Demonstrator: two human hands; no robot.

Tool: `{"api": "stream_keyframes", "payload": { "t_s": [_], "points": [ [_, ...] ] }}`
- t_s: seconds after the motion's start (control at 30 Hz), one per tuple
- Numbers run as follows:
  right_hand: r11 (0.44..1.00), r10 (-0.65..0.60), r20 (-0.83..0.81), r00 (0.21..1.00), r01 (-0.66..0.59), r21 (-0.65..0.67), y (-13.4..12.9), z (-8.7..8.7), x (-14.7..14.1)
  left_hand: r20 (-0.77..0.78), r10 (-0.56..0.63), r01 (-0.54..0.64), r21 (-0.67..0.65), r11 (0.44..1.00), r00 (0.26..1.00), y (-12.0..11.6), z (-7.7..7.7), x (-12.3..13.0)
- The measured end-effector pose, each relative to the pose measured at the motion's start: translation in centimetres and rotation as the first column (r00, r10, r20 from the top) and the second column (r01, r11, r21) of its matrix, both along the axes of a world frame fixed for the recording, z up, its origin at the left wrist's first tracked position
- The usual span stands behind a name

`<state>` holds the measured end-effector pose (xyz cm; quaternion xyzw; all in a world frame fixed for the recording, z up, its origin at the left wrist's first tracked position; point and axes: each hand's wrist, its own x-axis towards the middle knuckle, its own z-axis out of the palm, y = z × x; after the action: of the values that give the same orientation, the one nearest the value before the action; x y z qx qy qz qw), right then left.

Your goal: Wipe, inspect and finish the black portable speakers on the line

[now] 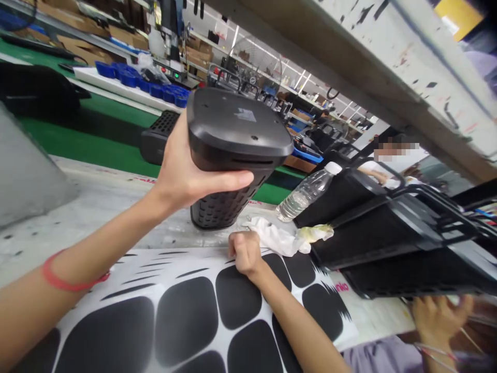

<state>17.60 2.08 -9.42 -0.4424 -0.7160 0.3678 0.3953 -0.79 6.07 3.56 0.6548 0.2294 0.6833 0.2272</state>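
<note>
Head view: water bottle (306, 192) beside stacked black trays (388, 228)

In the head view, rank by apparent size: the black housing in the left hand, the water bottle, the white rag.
1. black housing, by far the largest, though it is also nearest the camera.
2. water bottle and white rag look about alike; too close to rank.

Bright, even factory light comes from ceiling tube lights (306, 77) far back, leaving only soft shadows on the surface (97, 207). A dull sheen lies on the black housing (236, 129). Wide-angle bending warps the edges; the shelf beam (388, 67) overhead is blurred.
</note>
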Motion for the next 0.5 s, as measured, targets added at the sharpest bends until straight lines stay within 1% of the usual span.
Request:
{"api": "stream_keyframes", "payload": {
  "t_s": [0.07, 0.1, 0.17, 0.2, 0.23, 0.27, 0.3, 0.33, 0.37, 0.4, 0.43, 0.47, 0.5],
  "points": [
    [0.992, -0.054, 0.057, 0.997, 0.047, 0.115, 0.5, 1.5, 0.1, 0.002, 0.005, -0.005, -0.025, 1.0, 1.0, -0.6, -0.1, -0.8],
    [0.984, -0.094, 0.078, 0.993, 0.08, 0.161, 0.7, 2.6, 0.1, 0.002, 0.01, -0.01, -0.025, 1.0, 1.0, -0.8, -0.3, -1.3],
    [0.964, -0.176, 0.11, 0.978, 0.148, 0.223, 0.6, 5.5, 0.1, 0.015, 0.007, -0.006, -0.013, 1.0, 1.0, -1.2, -0.6, -2.1],
    [0.959, -0.201, 0.143, 0.969, 0.165, 0.23, 0.1, 7.0, 0.0, 0.012, -0.004, 0.004, -0.013, 1.0, 1.0, -1.2, -0.7, -2.4],
    [0.962, -0.205, 0.211, 0.956, 0.158, 0.221, -0.9, 8.4, -0.2, 0.008, -0.013, 0.014, -0.019, 1.0, 1.0, -1.2, -0.8, -2.6],
    [0.973, -0.181, 0.301, 0.936, 0.126, 0.194, -2.3, 9.4, -0.5, 0.012, -0.019, 0.02, -0.017, 1.0, 1.0, -1.2, -0.9, -2.8],
    [0.988, -0.117, 0.423, 0.899, 0.063, 0.14, -4.1, 9.8, -0.9, 0.017, -0.026, 0.026, -0.019, 0.999, 1.0, -1.1, -1.0, -2.8],
    [0.997, -0.026, 0.537, 0.843, -0.018, 0.075, -6.0, 9.6, -1.3, 0.024, -0.025, 0.026, -0.021, 0.999, 0.999, -1.0, -0.9, -2.9],
    [0.995, 0.071, 0.607, 0.791, -0.099, 0.012, -8.0, 8.7, -1.7, 0.034, -0.023, 0.023, -0.014, 1.0, 0.999, -0.8, -0.9, -2.9],
    [0.98, 0.18, 0.639, 0.747, -0.19, -0.054, -9.9, 7.3, -2.0, 0.046, -0.024, 0.024, -0.008, 1.0, 0.999, -0.7, -0.8, -3.0],
    [0.96, 0.254, 0.649, 0.717, -0.267, -0.081, -11.4, 5.5, -2.2, 0.055, -0.035, 0.034, 0.008, 0.999, 0.998, -0.5, -0.7, -3.0],
    [0.951, 0.291, 0.653, 0.699, -0.286, -0.118, -12.4, 3.6, -2.5, 0.048, -0.052, 0.051, 0.017, 0.999, 0.998, -0.2, -0.5, -3.0],
    [0.945, 0.319, 0.642, 0.697, -0.29, -0.155, -13.0, 1.8, -2.7, 0.034, -0.07, 0.07, 0.023, 0.997, 0.997, 0.1, -0.3, -3.0]
  ]
}}
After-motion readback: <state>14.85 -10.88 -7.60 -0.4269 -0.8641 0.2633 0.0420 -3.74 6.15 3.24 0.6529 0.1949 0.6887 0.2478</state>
